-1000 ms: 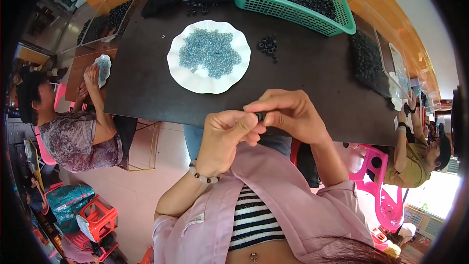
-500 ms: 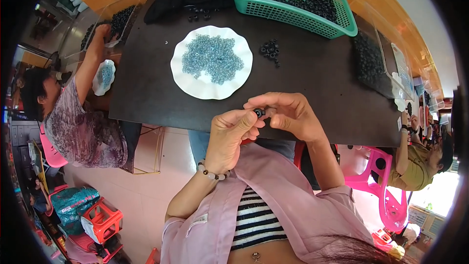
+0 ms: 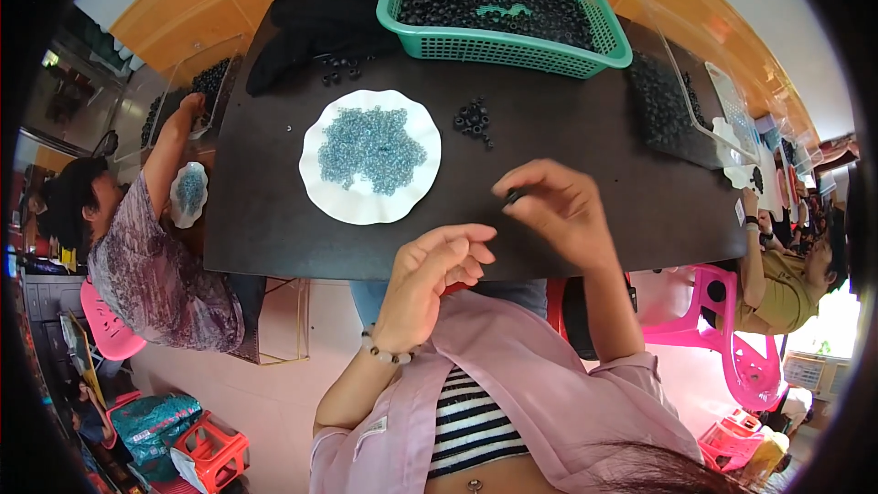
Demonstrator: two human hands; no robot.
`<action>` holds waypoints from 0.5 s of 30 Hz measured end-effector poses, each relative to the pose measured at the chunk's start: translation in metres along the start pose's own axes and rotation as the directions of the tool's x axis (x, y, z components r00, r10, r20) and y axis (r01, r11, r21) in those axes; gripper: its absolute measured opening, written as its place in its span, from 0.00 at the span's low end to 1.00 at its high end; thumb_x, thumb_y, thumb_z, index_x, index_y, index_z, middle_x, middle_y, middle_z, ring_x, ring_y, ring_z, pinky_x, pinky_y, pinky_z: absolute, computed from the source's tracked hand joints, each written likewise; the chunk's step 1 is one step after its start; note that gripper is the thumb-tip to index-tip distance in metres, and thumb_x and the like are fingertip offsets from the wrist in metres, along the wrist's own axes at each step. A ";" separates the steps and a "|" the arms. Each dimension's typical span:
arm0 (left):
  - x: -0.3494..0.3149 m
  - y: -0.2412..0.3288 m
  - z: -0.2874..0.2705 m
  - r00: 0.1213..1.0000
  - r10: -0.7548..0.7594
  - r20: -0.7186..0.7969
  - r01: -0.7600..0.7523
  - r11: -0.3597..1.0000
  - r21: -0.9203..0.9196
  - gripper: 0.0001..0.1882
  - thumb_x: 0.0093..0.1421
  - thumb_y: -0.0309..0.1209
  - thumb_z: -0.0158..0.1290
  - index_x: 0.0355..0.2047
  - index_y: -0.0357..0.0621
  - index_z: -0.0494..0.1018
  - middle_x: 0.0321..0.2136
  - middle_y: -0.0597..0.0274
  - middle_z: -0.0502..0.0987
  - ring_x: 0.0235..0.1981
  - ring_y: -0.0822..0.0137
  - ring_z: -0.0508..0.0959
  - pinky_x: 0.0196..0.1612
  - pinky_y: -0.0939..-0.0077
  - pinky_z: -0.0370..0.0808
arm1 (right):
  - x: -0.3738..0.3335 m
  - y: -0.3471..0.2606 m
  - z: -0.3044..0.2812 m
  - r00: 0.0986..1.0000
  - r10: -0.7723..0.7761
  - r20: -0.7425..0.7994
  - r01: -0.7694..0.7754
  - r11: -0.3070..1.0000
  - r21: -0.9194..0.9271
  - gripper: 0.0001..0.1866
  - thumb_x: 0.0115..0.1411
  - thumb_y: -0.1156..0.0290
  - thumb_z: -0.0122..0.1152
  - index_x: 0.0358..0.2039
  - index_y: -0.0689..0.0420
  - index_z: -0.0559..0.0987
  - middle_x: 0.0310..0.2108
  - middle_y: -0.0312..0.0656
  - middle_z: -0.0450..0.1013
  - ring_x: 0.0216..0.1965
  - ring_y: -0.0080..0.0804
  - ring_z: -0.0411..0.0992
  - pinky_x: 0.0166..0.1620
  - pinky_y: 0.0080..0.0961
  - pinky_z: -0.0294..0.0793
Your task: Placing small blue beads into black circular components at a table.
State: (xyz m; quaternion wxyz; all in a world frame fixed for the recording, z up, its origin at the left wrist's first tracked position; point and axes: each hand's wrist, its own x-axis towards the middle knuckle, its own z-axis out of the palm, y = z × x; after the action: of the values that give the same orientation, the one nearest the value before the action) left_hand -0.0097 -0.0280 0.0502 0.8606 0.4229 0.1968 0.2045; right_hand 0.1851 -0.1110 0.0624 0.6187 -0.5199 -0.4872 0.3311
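Between the thumb and forefinger of my right hand is a small black ring-shaped piece, lifted above the table near its front edge. My left hand is just to its left, with the fingers loosely bent and apart; nothing shows in them. A beaded bracelet circles that wrist. Beyond my left hand stands a white wavy-rimmed plate, bearing a heap of small clear bluish rings. A little pile of black ring-shaped pieces lies right of the plate.
At the back of the dark table stands a green basket full of black pieces, beside a black cloth. A clear bin is at the right. One person works at the left, another at the right.
My hands have come apart. My right hand has moved up and to the right with the black piece, while my left hand's fingers have loosened. The view has shifted slightly.
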 end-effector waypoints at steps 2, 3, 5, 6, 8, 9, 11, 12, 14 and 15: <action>-0.017 0.014 0.022 0.982 0.169 0.089 -0.183 0.965 0.190 0.20 0.63 0.37 0.45 0.44 0.31 0.74 0.30 0.54 0.76 0.30 0.67 0.74 0.37 0.72 0.71 | 0.001 -0.007 -0.023 0.987 -0.073 -0.140 0.057 0.992 -0.116 0.10 0.54 0.77 0.62 0.38 0.62 0.78 0.36 0.36 0.75 0.37 0.20 0.72 0.40 0.17 0.72; -0.028 0.021 0.028 0.925 0.276 0.262 -0.323 0.933 0.160 0.22 0.65 0.41 0.43 0.44 0.32 0.74 0.31 0.50 0.77 0.31 0.63 0.74 0.39 0.66 0.71 | 0.006 -0.017 -0.034 0.964 -0.172 -0.205 0.123 0.965 -0.231 0.09 0.54 0.75 0.63 0.37 0.61 0.79 0.35 0.35 0.74 0.34 0.18 0.71 0.38 0.15 0.71; -0.034 0.042 0.034 0.635 0.410 0.655 -0.523 0.852 -0.025 0.27 0.66 0.43 0.40 0.45 0.27 0.73 0.40 0.40 0.75 0.42 0.51 0.73 0.49 0.56 0.68 | 0.016 -0.041 -0.064 0.900 -0.330 -0.286 0.152 0.850 -0.504 0.09 0.57 0.72 0.62 0.38 0.60 0.79 0.34 0.32 0.73 0.33 0.17 0.69 0.37 0.15 0.68; -0.028 0.055 0.038 0.373 0.424 0.825 -0.542 0.822 -0.177 0.28 0.67 0.41 0.39 0.46 0.20 0.71 0.47 0.35 0.72 0.53 0.44 0.71 0.57 0.54 0.65 | 0.019 -0.045 -0.089 0.851 -0.401 -0.338 0.147 0.801 -0.580 0.09 0.58 0.71 0.61 0.39 0.60 0.80 0.34 0.32 0.73 0.33 0.17 0.68 0.38 0.16 0.68; -0.061 0.057 0.070 0.360 0.689 0.630 -0.609 0.684 -0.401 0.38 0.67 0.51 0.36 0.48 0.15 0.67 0.47 0.28 0.70 0.54 0.38 0.70 0.58 0.49 0.63 | 0.036 -0.060 -0.131 0.752 -0.552 -0.361 0.111 0.645 -0.756 0.12 0.60 0.70 0.60 0.43 0.59 0.79 0.35 0.33 0.74 0.36 0.19 0.70 0.40 0.17 0.69; -0.062 0.058 0.072 0.359 0.688 0.630 -0.590 0.690 -0.418 0.38 0.67 0.51 0.36 0.48 0.15 0.67 0.47 0.28 0.70 0.54 0.38 0.70 0.58 0.49 0.63 | 0.036 -0.066 -0.166 0.719 -0.563 -0.408 -0.055 0.539 -0.840 0.14 0.59 0.70 0.60 0.45 0.60 0.78 0.38 0.39 0.77 0.40 0.25 0.74 0.45 0.21 0.71; -0.066 0.060 0.078 0.425 0.672 0.606 -0.555 0.722 -0.412 0.37 0.67 0.51 0.35 0.47 0.19 0.67 0.43 0.33 0.71 0.49 0.41 0.70 0.57 0.49 0.63 | 0.044 -0.058 -0.243 0.700 -0.576 -0.422 -0.214 0.394 -0.894 0.16 0.59 0.70 0.59 0.47 0.61 0.78 0.41 0.45 0.78 0.44 0.31 0.75 0.48 0.25 0.72; -0.069 0.062 0.077 0.459 0.666 0.589 -0.545 0.734 -0.406 0.36 0.67 0.51 0.34 0.46 0.21 0.68 0.42 0.35 0.71 0.46 0.42 0.71 0.56 0.48 0.64 | 0.047 -0.054 -0.263 0.706 -0.571 -0.419 -0.216 0.390 -0.895 0.16 0.59 0.70 0.59 0.47 0.61 0.78 0.41 0.45 0.78 0.44 0.31 0.75 0.48 0.25 0.72; -0.073 0.065 0.077 0.523 0.651 0.551 -0.524 0.755 -0.395 0.34 0.68 0.52 0.33 0.45 0.25 0.69 0.38 0.40 0.72 0.41 0.45 0.71 0.55 0.48 0.64 | 0.051 -0.050 -0.285 0.721 -0.568 -0.397 -0.411 0.111 -0.905 0.16 0.59 0.70 0.58 0.46 0.62 0.78 0.42 0.46 0.78 0.45 0.33 0.76 0.49 0.27 0.72; -0.074 0.066 0.077 0.553 0.642 0.531 -0.513 0.765 -0.389 0.34 0.68 0.52 0.32 0.44 0.26 0.69 0.36 0.42 0.72 0.38 0.46 0.72 0.55 0.48 0.64 | 0.051 -0.046 -0.283 0.726 -0.564 -0.393 -0.408 0.106 -0.907 0.16 0.59 0.70 0.58 0.46 0.62 0.78 0.42 0.46 0.78 0.45 0.33 0.76 0.49 0.27 0.72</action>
State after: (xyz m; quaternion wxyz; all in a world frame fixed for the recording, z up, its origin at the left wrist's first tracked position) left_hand -0.0446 -0.0793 0.1598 0.7934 0.4231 -0.2779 0.3381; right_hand 0.4644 -0.1661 0.1243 0.2524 -0.8403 -0.3416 -0.3369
